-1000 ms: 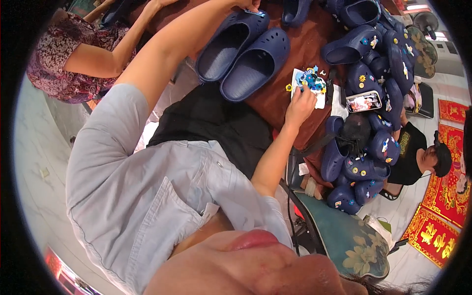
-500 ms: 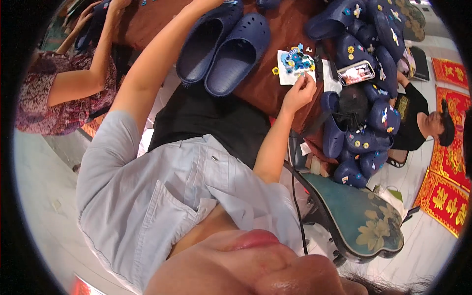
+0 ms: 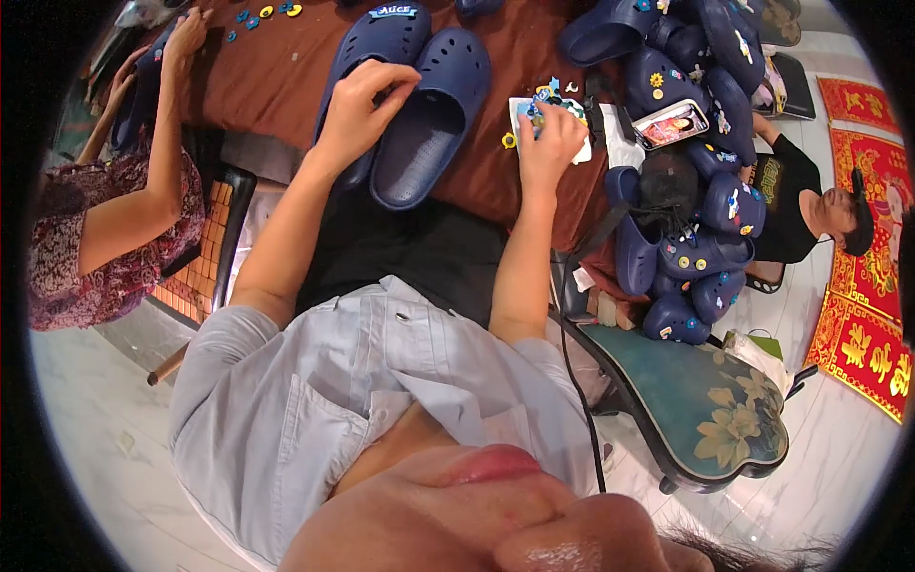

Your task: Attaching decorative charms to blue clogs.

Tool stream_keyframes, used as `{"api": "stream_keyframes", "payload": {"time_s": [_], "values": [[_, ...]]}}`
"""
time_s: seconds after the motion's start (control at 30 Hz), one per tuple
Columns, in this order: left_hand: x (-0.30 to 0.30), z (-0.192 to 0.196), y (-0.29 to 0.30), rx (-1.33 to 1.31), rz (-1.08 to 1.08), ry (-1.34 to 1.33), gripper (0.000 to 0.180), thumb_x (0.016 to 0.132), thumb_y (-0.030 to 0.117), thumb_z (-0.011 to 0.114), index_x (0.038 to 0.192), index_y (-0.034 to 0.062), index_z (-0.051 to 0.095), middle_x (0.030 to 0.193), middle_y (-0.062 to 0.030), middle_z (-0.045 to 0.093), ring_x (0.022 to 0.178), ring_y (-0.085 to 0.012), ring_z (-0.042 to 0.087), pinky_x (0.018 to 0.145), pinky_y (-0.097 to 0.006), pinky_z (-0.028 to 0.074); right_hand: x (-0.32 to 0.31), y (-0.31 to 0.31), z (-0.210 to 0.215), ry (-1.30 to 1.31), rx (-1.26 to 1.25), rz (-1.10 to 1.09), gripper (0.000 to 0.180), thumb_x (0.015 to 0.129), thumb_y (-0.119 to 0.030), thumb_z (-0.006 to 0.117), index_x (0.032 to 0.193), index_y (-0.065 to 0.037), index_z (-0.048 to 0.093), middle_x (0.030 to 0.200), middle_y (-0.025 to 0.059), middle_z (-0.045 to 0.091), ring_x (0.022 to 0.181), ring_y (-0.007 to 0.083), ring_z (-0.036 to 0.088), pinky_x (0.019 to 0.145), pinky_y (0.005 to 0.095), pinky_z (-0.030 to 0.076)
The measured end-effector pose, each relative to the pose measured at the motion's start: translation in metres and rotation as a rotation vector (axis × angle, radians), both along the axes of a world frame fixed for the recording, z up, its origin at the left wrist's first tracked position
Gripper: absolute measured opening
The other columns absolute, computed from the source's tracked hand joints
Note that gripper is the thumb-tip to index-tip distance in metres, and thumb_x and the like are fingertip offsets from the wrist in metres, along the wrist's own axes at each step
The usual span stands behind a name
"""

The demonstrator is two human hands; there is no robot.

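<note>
A pair of navy clogs stands side by side on the brown-covered table; the left clog point(image 3: 393, 36) carries a pale blue lettered charm near its toe, while the right clog point(image 3: 419, 157) shows bare holes. Over the openings of the pair is my left hand point(image 3: 367, 110), its fingers curled with thumb and forefinger close together; whether anything small is between them is hidden. My right hand point(image 3: 553, 148) reaches into a heap of blue, white and yellow shoe charms point(image 3: 541, 98) on a white sheet, fingers bent and apart. A yellow flower charm point(image 3: 508, 140) lies beside the sheet.
Many charm-studded navy clogs point(image 3: 732, 205) are piled at the right, with a lit phone point(image 3: 670, 125) and a dark round object point(image 3: 667, 181) among them. Loose charms point(image 3: 253, 21) lie at far left, near another person's arm point(image 3: 162, 181). A green floral chair point(image 3: 686, 400) stands at right.
My left hand has come back from the toe of the left clog to above the openings. The lettered charm there is uncovered. My right hand has moved onto the charm heap, fingers spreading.
</note>
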State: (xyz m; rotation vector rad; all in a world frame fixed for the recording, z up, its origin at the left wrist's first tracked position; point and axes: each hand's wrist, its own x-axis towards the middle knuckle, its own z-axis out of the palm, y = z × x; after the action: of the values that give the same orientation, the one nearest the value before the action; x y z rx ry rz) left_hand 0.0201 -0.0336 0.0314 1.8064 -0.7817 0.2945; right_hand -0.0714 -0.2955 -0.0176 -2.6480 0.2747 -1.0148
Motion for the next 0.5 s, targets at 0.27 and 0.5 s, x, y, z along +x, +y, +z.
{"api": "stream_keyframes", "payload": {"time_s": [0.27, 0.5], "values": [[0.003, -0.017, 0.002, 0.081, 0.015, -0.165, 0.018, 0.078, -0.006, 0.066, 0.094, 0.0017, 0.067, 0.096, -0.0091, 0.068, 0.091, -0.0245, 0.063, 0.080, -0.034, 0.049, 0.009, 0.000, -0.018, 0.110, -0.122, -0.079, 0.022, 0.074, -0.013, 0.075, 0.095, -0.009, 0.070, 0.105, 0.0061, 0.061, 0.105, 0.0287, 0.049, 0.091, 0.0445, 0.037], [0.002, -0.018, 0.002, 0.079, 0.025, -0.173, 0.017, 0.078, -0.006, 0.065, 0.093, 0.0016, 0.067, 0.096, -0.0095, 0.068, 0.090, -0.0261, 0.062, 0.080, -0.035, 0.048, 0.009, -0.005, -0.017, 0.055, -0.006, -0.038, 0.017, 0.076, -0.011, 0.074, 0.092, -0.007, 0.069, 0.098, 0.0063, 0.064, 0.099, 0.0270, 0.054, 0.089, 0.0422, 0.038]]}}
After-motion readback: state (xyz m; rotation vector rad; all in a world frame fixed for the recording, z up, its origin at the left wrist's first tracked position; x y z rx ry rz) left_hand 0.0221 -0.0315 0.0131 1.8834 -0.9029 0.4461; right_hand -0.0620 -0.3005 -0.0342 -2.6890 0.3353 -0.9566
